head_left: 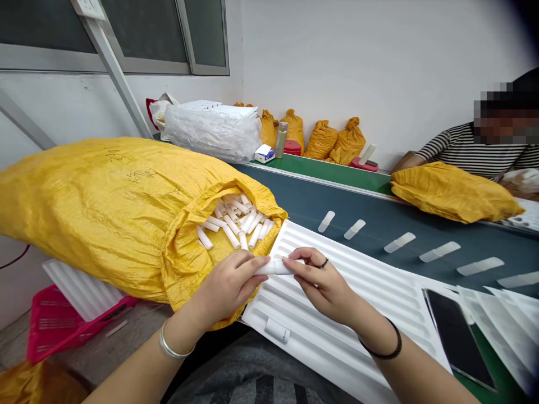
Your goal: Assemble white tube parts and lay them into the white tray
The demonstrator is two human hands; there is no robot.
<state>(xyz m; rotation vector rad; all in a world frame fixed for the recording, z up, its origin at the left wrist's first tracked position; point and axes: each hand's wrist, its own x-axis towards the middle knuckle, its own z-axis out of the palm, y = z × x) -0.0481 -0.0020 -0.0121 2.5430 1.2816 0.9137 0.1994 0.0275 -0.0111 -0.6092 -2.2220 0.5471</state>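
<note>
Between my two hands is a white plastic tube (275,267), held level above a ridged white tray (324,314). My left hand (231,280) pinches its left end, and the fingers of my right hand (322,280) close on its right end. One white tube with small dark print (277,330) lies in a groove of the tray below my hands. To the left, a large yellow woven sack (105,213) lies on its side, its mouth toward me. Many short white tubes (236,219) fill the opening.
Several translucent tubes (400,242) stand in a row on the dark conveyor belt (362,213). A phone (458,336) lies at the right beside stacked trays (501,325). Across the belt sits a person in a striped shirt (455,148) behind a yellow sack (455,191). A pink basket (63,320) is at lower left.
</note>
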